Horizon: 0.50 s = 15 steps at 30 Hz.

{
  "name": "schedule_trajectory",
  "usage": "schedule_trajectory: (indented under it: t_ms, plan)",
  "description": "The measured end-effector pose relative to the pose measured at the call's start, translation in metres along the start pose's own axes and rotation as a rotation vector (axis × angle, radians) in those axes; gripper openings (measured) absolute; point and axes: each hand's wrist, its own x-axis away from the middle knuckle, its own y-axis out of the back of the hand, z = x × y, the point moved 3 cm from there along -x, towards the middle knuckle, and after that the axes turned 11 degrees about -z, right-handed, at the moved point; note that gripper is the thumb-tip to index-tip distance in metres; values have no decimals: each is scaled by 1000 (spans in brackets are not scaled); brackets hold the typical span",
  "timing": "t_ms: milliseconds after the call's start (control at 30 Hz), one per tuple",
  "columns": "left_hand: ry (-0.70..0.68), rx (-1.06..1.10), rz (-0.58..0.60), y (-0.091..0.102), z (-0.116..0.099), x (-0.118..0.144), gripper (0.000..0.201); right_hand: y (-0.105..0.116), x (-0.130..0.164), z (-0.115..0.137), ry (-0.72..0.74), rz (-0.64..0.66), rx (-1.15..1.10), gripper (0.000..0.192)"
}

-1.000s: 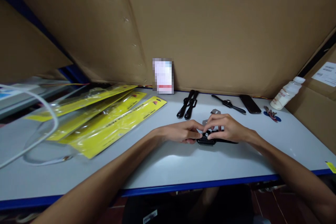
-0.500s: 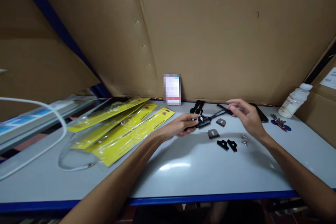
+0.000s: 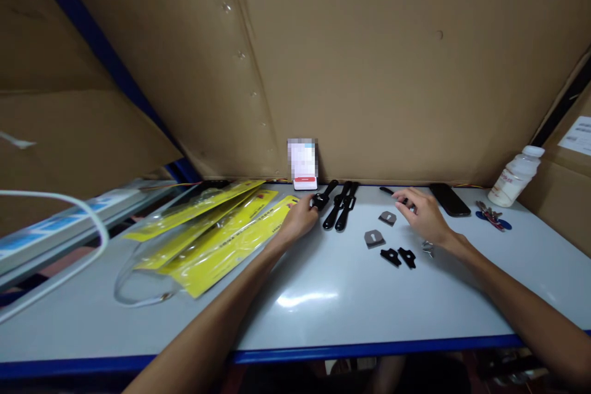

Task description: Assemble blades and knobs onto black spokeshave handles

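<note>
My left hand [image 3: 301, 215] closes around one end of a black spokeshave body [image 3: 324, 194] near the back of the table. Right beside it, two matching spokeshave bodies [image 3: 342, 204] lie side by side. My right hand [image 3: 422, 212] has its fingers bent over another slim black piece, apparently a spokeshave body [image 3: 386, 189], partly hidden by the fingers. Between the hands lie two grey slotted blades [image 3: 373, 238]. Two black lever caps [image 3: 399, 257] are nearer to me. Small silver screws [image 3: 428, 249] sit below my right wrist.
Yellow cards in clear plastic packaging [image 3: 226, 240] overlap at left, with a white cable [image 3: 99, 221] beyond. A lit phone [image 3: 303, 166] leans on the cardboard wall. At right are a dark phone [image 3: 450, 199], keys [image 3: 490, 214] and a plastic bottle [image 3: 514, 178].
My left hand has moved left and back, laying its spokeshave body beside the two others. My right hand has shifted slightly left, its fingers lowering and closing over the slim black piece.
</note>
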Motion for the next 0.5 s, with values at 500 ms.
schedule_trajectory:
  t_ms: [500]
  plan:
    - [-73, -320, 57, 6, -14, 12, 44, -4, 1, -4, -36, 187, 213, 19]
